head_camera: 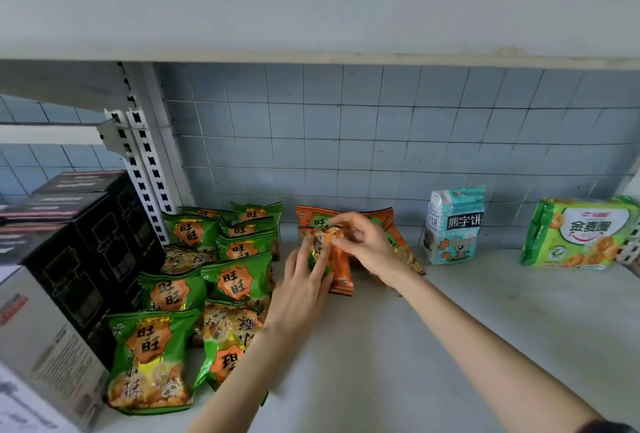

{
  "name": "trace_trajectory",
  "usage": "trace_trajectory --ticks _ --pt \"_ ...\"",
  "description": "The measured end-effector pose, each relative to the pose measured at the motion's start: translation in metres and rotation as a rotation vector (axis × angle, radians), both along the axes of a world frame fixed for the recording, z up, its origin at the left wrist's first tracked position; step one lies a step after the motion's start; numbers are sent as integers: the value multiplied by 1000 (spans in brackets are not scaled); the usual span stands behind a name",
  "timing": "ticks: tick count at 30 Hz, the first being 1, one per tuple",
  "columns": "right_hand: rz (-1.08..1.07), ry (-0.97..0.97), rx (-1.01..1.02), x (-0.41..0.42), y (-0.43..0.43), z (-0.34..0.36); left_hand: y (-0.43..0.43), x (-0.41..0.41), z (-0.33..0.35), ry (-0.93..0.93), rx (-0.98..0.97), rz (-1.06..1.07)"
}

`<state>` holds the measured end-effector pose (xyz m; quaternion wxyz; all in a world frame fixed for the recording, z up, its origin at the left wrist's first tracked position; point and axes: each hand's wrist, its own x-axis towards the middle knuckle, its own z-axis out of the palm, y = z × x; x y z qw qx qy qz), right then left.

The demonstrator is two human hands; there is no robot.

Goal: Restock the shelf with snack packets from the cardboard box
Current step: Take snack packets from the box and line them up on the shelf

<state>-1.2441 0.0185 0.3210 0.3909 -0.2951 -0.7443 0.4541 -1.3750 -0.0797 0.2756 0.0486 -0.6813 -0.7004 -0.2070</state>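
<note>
Pale blue tiled wall (381,141) backs a white shelf (450,328), with an upper shelf board (311,6) overhead and a slotted upright post (145,162) at the left. Farthest left stand stacked black boxes (86,242), and a grey box (45,339) sits in front of them at the near edge. Just beside these, the green packets (239,280) fill the shelf in rough rows from the wall to the front; most stand upright and overlap, and one near the front lies tipped on its side.

To their right the left hand (301,290) reaches in, fingers laid nearly straight against the lower front of the orange packet (341,269); the thumb is hidden, so I cannot tell whether this hand grasps or only steadies it. That packet stands upright on the shelf, close to the green rows. The right hand (363,245) pinches its top edge between thumb and forefinger, the other fingers loosely curled. Behind the hands a second orange packet (382,217) seems to lean toward the wall.

Well apart to the right stands a pale blue bag (453,228) with a cartoon animal on it; farther right, a green biscuit pack (581,235) stands near the wall.
</note>
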Motion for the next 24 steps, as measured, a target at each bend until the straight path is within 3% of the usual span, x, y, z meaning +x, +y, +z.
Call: trace_trajectory --ticks 5,10,13,17,24 --pt "-82 -272 227 3 17 -4 15 4 -8 114 -136 22" --pt "-225 -220 362 26 16 -3 25 8 -8 171 -152 75" --pt "-310 -315 445 59 14 -13 27 9 -6 181 -165 92" --pt "-294 -513 390 97 10 -33 27 12 -1 204 -165 122" --pt "-297 -534 243 89 5 -51 15 17 2 232 -220 85"
